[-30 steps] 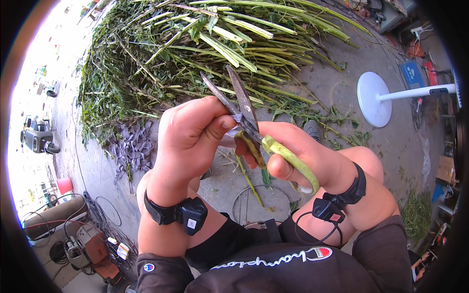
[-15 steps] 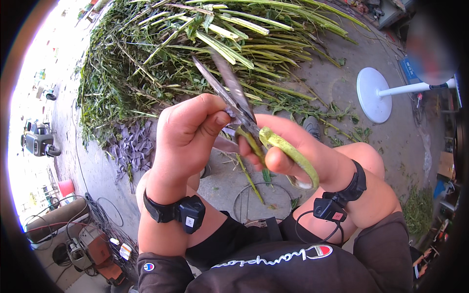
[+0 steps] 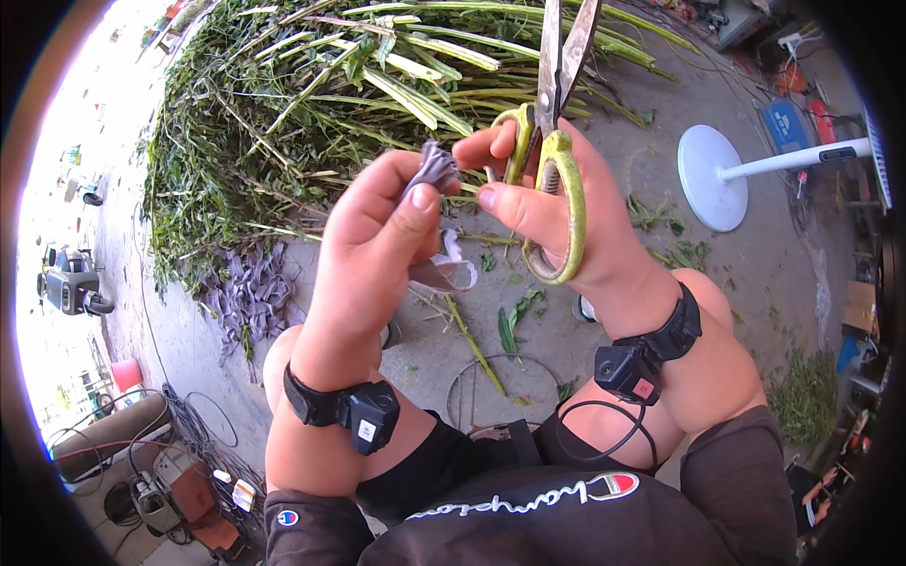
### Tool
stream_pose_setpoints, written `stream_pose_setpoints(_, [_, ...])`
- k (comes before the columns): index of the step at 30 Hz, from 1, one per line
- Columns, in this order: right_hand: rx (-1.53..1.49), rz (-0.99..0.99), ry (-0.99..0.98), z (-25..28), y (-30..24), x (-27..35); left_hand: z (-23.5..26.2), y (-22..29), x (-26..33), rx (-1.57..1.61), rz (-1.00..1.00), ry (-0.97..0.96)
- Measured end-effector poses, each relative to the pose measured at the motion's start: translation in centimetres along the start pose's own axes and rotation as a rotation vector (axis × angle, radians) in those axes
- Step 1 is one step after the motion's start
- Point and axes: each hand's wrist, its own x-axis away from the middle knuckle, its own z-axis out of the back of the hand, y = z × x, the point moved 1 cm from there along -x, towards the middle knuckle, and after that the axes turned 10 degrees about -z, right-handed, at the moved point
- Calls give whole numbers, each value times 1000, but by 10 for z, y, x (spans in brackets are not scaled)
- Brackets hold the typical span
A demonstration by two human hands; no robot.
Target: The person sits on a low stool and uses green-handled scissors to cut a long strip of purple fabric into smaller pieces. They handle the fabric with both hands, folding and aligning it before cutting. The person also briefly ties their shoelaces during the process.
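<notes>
My left hand (image 3: 366,247) is closed, pinching a crumpled greyish-purple fabric strip (image 3: 433,171) between thumb and fingers. A lower end of similar fabric hangs curled below that grip. Close by on the right, my right hand (image 3: 609,219) grips scissors (image 3: 549,85) with worn yellow-green handles. Their metal blades point away from me, slightly parted, and nothing lies between them. Beyond both hands spreads a big heap of cut leafy stems (image 3: 274,132), pale cut ends toward the right. A pile of purplish fabric strips (image 3: 250,292) lies on the floor at its near left edge.
A white round stand base with a pole (image 3: 714,179) is on the floor at right. At lower left are cables (image 3: 193,415) and an orange-and-grey machine (image 3: 193,505). A wire ring (image 3: 455,387) and loose leaves (image 3: 514,325) lie between my legs.
The scissors have swung upright and moved up and away from the left hand's fabric. My right hand rose and turned with them. My left hand still pinches the strip, shifted slightly.
</notes>
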Motion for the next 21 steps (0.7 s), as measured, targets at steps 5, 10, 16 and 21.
stream_pose_setpoints(5, [167, -17, 40, 4, 2, -7, -14, -17, 2, -109, 64, -4])
stream_pose_setpoints(10, [206, -27, 69, 5, 1, -7, -13, -12, 6, -179, 109, 42])
stream_pose_setpoints(16, [114, -27, 195, 42, -6, -17, 18, 1, -9, -137, -269, 358])
stream_pose_setpoints(21, [398, -18, 405, 82, -16, -17, 81, 35, 7, 59, -460, 425])
